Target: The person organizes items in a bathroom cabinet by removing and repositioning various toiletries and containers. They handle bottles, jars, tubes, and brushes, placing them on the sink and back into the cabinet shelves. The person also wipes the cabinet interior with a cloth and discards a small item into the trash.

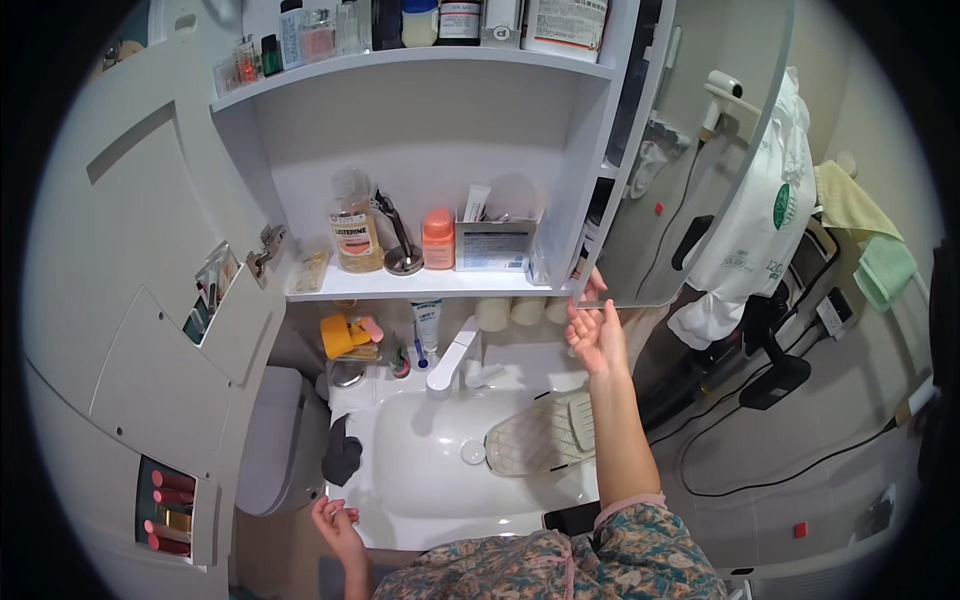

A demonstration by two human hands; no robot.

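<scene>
My right hand (597, 338) reaches up to the bottom edge of a mirrored cabinet door (690, 240), palm up, with its fingers curled at that edge. The mirror shows part of the hand's reflection. My left hand (338, 525) hangs by the front left of the white sink (400, 510), its fingers loosely bent and apart, holding nothing. Inside the sink lies a cream, patterned oblong thing (530, 445), partly hidden by my right forearm. A crumpled dark cloth (341, 455) rests on the sink's left rim, beyond my left hand.
The cabinet shelf (430, 283) holds a mouthwash bottle (353, 228), a razor on a stand (403, 250), an orange bottle (438, 240) and a small box (495, 245). Another cabinet door (130, 290) stands swung out at left. A faucet (453, 355) rises behind the sink; cords (740, 492) hang right.
</scene>
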